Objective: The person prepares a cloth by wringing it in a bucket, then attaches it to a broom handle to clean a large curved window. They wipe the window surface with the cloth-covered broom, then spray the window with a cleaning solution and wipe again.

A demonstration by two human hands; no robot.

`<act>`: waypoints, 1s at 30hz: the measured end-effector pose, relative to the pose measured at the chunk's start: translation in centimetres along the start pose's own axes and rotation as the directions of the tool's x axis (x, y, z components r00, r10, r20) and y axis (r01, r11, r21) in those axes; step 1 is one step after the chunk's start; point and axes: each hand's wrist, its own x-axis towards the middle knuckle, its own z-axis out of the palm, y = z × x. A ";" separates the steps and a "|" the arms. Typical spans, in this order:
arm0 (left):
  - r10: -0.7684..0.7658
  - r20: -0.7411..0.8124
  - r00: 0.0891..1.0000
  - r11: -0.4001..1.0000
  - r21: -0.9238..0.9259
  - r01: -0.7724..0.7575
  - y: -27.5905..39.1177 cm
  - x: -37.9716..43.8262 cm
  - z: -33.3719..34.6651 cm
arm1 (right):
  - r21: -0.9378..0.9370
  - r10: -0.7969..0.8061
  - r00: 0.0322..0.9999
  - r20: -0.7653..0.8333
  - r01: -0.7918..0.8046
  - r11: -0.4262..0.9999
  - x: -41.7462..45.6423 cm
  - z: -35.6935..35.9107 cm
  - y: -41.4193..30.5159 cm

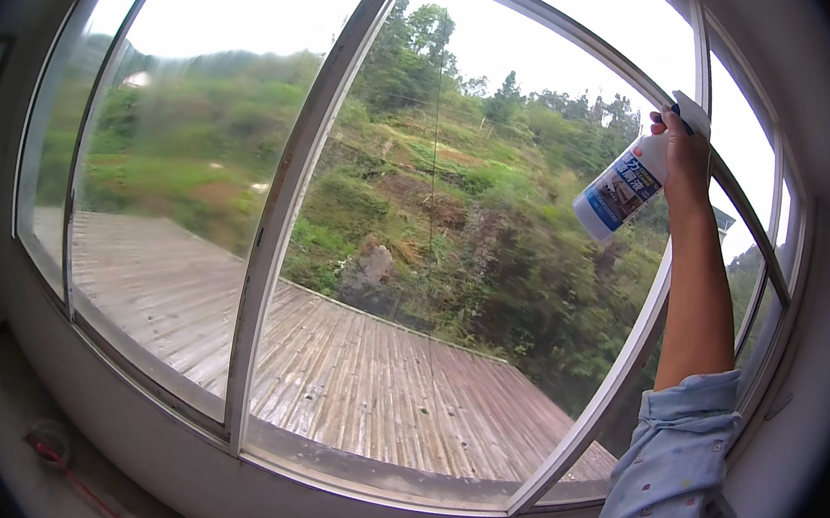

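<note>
My right hand [686, 156], raised at the upper right, grips a white plastic spray bottle [620, 191] by its neck. Its trigger head [691, 115] is white and dark blue, and a blue label with writing and a picture wraps the body. The bottle tilts, with its base down to the left. Behind it stands a wide sliding window [494, 214] with pale metal framing [322, 138]. Whether the bottle or hand touches the frame I cannot tell. The left pane [195, 125] looks hazy and streaked. My left hand is out of view.
Below the window runs a pale wall [162, 471]. A red cord or hose [89, 490] lies low at the left, by a roundish object too dim to name. Through the glass show a corrugated roof [373, 382] and a green hillside.
</note>
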 end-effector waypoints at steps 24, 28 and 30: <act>0.043 -0.085 0.996 0.996 -0.078 -0.049 0.4 -1.5 -1.0 | 0.167 0.063 0.987 0.149 -0.088 0.982 -2.1 15.3 -2.7; 0.035 -0.081 0.996 0.995 -0.087 -0.042 0.4 -0.8 -1.1 | 0.266 0.099 0.976 0.192 -0.149 0.952 -4.5 15.8 -2.2; 0.017 -0.098 0.995 0.996 -0.086 -0.026 0.4 -1.8 -0.6 | 0.215 0.124 0.959 0.255 -0.182 0.959 -4.5 16.1 -0.8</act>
